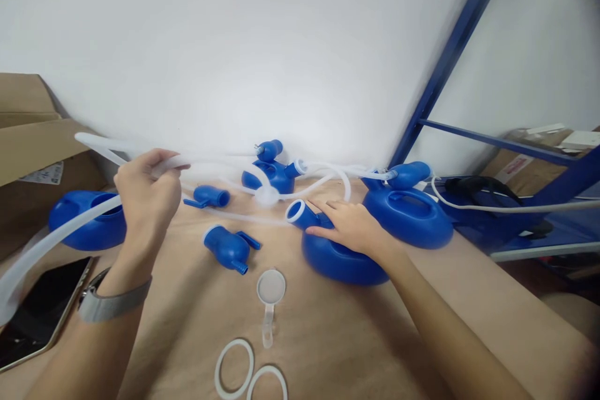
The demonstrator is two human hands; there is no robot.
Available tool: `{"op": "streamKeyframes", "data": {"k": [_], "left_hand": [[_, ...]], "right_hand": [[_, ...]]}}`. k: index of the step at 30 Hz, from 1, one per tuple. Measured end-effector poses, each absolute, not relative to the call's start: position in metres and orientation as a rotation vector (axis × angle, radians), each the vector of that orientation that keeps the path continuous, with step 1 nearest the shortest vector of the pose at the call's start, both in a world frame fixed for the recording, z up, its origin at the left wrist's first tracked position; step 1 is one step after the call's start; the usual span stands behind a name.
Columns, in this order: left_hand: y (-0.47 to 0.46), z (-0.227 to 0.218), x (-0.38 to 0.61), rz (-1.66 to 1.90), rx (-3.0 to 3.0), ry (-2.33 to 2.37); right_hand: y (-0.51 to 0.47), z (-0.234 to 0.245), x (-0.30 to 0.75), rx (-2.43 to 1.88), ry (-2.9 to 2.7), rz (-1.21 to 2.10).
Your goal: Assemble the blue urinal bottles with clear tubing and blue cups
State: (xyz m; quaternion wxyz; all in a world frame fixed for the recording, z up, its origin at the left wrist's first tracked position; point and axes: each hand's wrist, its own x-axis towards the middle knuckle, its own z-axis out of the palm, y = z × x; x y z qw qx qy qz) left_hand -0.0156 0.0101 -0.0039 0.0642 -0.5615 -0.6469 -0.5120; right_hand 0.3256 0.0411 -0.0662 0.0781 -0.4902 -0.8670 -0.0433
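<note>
My left hand (152,190) is closed around a translucent white tube (70,225), raised over the table's left side. Loops of the tube stretch across toward the back. My right hand (349,225) rests on a blue plastic bottle (347,265), fingers lying over its neck and handle; the white-rimmed mouth faces up and left. Between the hands lie a blue spouted connector (229,249) with a white rim and a smaller blue connector (210,195) behind it. A clear cap with a strap (270,287) and two white rings (234,369) lie nearer me.
Another blue bottle (407,219) with tubing stands right, and one (276,176) at the back by the wall. A blue container (84,219) sits left, before a cardboard box (42,156). A phone (44,306) lies front left. A blue metal frame (450,56) rises right.
</note>
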Motion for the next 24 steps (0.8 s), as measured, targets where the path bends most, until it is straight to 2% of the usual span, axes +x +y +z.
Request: {"op": "streamKeyframes", "data": {"k": [7,15,21,24], "left_hand": [[0.014,-0.005,-0.026,-1.832,-1.725,-1.912],[0.013,-0.004,-0.034,-1.983,-1.818,-1.755],[0.018,-0.002,-0.032,-2.101,-1.859,-1.84],[0.017,0.0,-0.028,-1.982,-1.899,-1.96]], "right_hand": [[0.043,-0.071,0.327,-1.476,-2.581,-0.128],[0.047,-0.069,0.333,-1.374,-2.388,0.399],[0.05,-0.069,0.335,-1.296,-2.242,0.535],[0.051,-0.068,0.338,-1.164,-2.257,0.66]]}}
